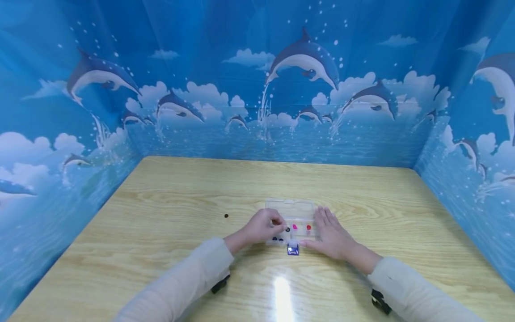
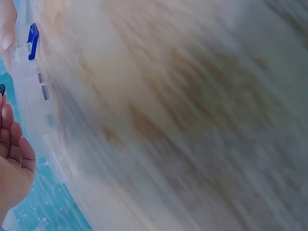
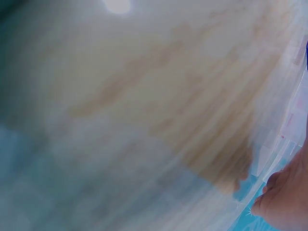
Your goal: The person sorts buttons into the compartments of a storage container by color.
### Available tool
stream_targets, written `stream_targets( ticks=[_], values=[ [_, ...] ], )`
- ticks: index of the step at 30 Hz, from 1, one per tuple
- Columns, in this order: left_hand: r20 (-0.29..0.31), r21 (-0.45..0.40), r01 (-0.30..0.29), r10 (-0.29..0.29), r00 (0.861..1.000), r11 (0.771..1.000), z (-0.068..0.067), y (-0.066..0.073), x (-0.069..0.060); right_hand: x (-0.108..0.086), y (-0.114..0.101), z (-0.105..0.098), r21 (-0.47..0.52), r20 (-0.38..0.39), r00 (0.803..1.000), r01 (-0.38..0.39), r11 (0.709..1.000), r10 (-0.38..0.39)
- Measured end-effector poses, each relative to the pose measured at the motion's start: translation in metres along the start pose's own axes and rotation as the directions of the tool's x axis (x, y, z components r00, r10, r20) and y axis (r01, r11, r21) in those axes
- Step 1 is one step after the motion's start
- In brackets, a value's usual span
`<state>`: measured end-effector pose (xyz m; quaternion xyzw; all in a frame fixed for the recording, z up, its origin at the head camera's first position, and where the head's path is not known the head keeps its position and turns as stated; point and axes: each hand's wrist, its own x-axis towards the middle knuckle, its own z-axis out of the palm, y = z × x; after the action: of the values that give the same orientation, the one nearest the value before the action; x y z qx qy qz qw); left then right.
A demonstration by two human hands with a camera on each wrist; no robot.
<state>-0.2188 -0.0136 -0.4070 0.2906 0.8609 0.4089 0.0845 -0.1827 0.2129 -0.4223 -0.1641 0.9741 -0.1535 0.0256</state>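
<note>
A clear plastic compartment box lies on the table with its lid raised at the back and a blue latch at its front. My left hand is over the box's left part and pinches a small round black piece between thumb and finger. Two more black pieces sit in the front left compartment. Farther right in the box are a pink piece and a red piece. My right hand rests along the box's right side, fingers straight, thumb near the front edge.
One loose black piece lies on the wooden table, left of the box. A blue dolphin-print curtain surrounds the table's back and sides. Light glares off the tabletop in front of the box.
</note>
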Motion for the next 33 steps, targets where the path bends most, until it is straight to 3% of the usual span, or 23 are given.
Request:
stream_targets(
  ticks=[4,20,26,33],
  values=[
    [0.007,0.011,0.014,-0.014,1.000,1.000,0.002,0.002,0.002,0.000,0.000,0.000,-0.002,0.000,1.000,0.002,1.000,-0.002],
    [0.022,0.088,-0.052,0.050,0.999,0.995,0.013,0.013,0.013,0.001,0.003,0.003,-0.004,-0.012,1.000,0.022,1.000,-0.022],
    [0.019,0.079,-0.036,0.034,0.999,0.996,0.018,0.015,0.016,0.000,0.003,0.003,-0.014,-0.015,1.000,0.023,1.000,-0.023],
    [0.026,0.153,-0.074,0.071,0.997,0.985,0.024,0.017,0.019,0.000,0.003,0.003,-0.006,-0.013,1.000,0.025,1.000,-0.025]
  ],
)
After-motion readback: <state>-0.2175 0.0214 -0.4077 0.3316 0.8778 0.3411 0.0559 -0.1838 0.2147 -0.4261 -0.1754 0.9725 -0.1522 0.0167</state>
